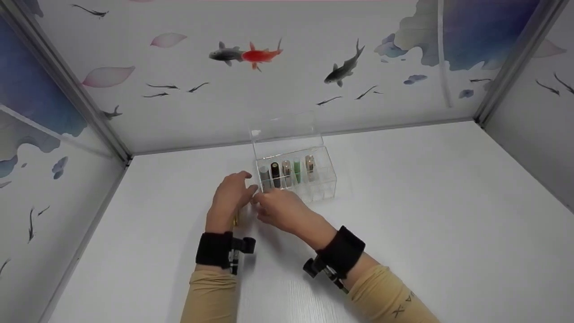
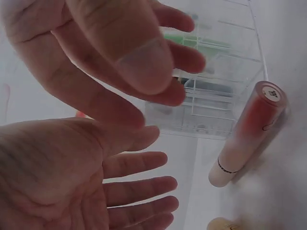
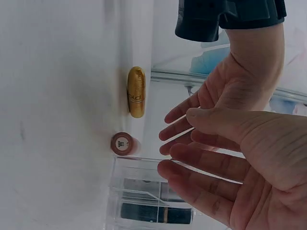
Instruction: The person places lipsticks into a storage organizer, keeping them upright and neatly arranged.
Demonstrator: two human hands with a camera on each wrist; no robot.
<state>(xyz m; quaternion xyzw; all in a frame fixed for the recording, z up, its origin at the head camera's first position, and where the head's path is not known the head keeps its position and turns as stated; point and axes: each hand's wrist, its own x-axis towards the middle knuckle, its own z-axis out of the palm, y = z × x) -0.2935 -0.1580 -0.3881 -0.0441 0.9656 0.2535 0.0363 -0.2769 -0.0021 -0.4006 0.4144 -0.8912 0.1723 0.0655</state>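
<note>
My left hand (image 1: 229, 197) is beside the left side of a clear acrylic organizer (image 1: 329, 177), fingers loosely extended and holding nothing. My right hand (image 1: 287, 208) is in front of the organizer's left corner, its loosely bent fingers around nothing visible. Close by, a pinkish-red lipstick tube (image 2: 252, 129) lies next to the organizer; in the head view the hands hide it. A gold lipstick (image 3: 136, 91) lies near it, mostly covered by the left wrist from above.
Inside the organizer's back row are a grey tube (image 1: 264, 172), a black tube (image 1: 275, 170), a green tube (image 1: 297, 170) and two pale gold tubes. Its clear lid (image 1: 287, 132) leans open at the back. A white table (image 1: 403, 202) meets printed walls.
</note>
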